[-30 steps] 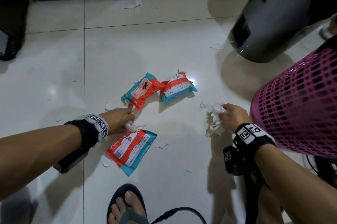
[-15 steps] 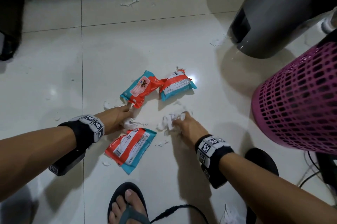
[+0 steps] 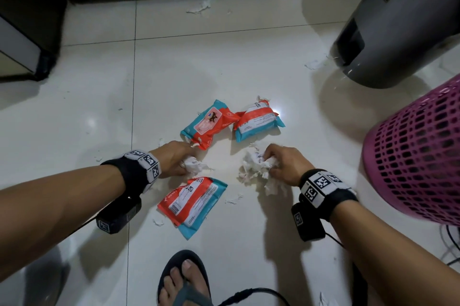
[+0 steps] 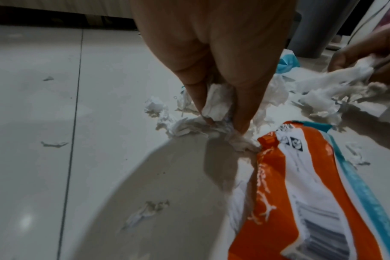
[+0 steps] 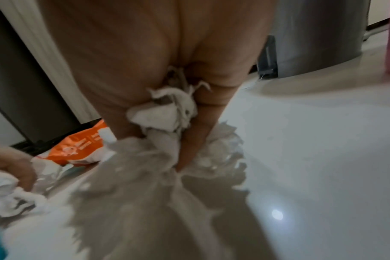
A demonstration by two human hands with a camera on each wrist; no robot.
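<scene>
The fingers (image 4: 195, 91) of the left hand (image 3: 174, 158) are curled tight and point straight down at the floor (image 3: 99, 119), pinching a small wad of torn white tissue (image 3: 193, 165) whose frayed end trails onto the tile. The fingers (image 5: 189, 149) of the right hand (image 3: 281, 166) are also closed, bunched round a larger clump of tissue (image 3: 254, 168) that spills out below the palm and spreads over the floor.

The two bundles lie side by side between the hands, with a bare strip of tile between them. Neither touches the other. Three orange-and-teal wipe packets ring them: the near packet (image 3: 194, 203) lies just below the left hand, its torn corner touching the small wad in the left wrist view. The far left packet (image 3: 207, 124) and the far right packet (image 3: 257, 121) lie just beyond the knuckles.

A loose scrap (image 3: 232, 198) sits beside the near packet, roughly midway between the hands. More scraps lie well off, by the cabinet base (image 3: 199, 7) and by the grey bin (image 3: 316, 64).

The pink basket (image 3: 418, 156) stands to the right, well apart from the left hand and much nearer the right. If the tissue is bound for it, the right hand probably has the shorter carry, and the left would have to cross over the clump.
</scene>
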